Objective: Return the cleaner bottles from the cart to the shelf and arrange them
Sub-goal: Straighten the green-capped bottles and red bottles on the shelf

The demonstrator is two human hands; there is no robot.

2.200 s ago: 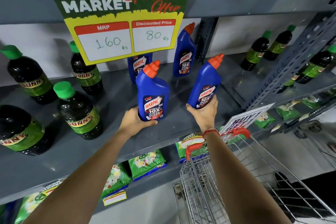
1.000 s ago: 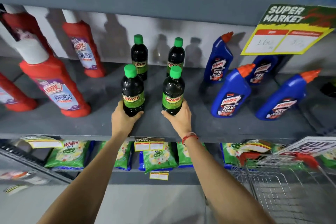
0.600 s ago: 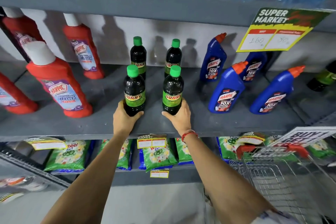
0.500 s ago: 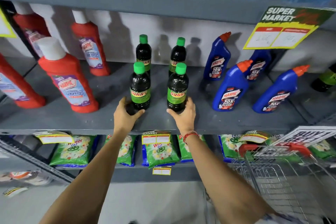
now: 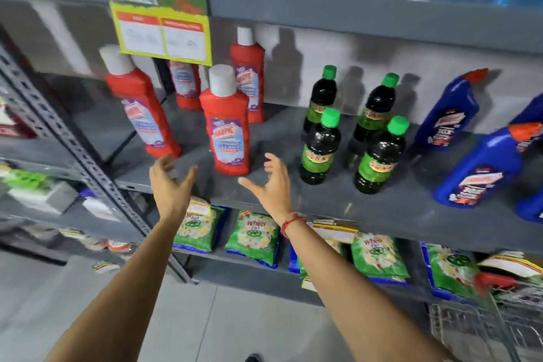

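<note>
Hands spread open at the front lip of the grey shelf (image 5: 293, 194), neither holding anything: the left hand (image 5: 170, 182) hangs with fingers splayed just near of the left red bottle (image 5: 141, 109), and the right hand (image 5: 273, 182), a red thread at its wrist, sits just right of the front red bottle (image 5: 229, 132), close to it but not touching. Two more red bottles (image 5: 248, 73) stand farther back under a yellow price sign (image 5: 161, 23). To the right, four dark bottles with green caps (image 5: 321, 147) stand upright in a two-by-two block, well clear of both hands. Farther right stand blue bottles with orange spouts (image 5: 476, 167). On the lower shelf lie green detergent packets (image 5: 252, 238). At the near right corner shows a bit of the wire cart (image 5: 476, 329), too blurred to tell what is in it.
</note>
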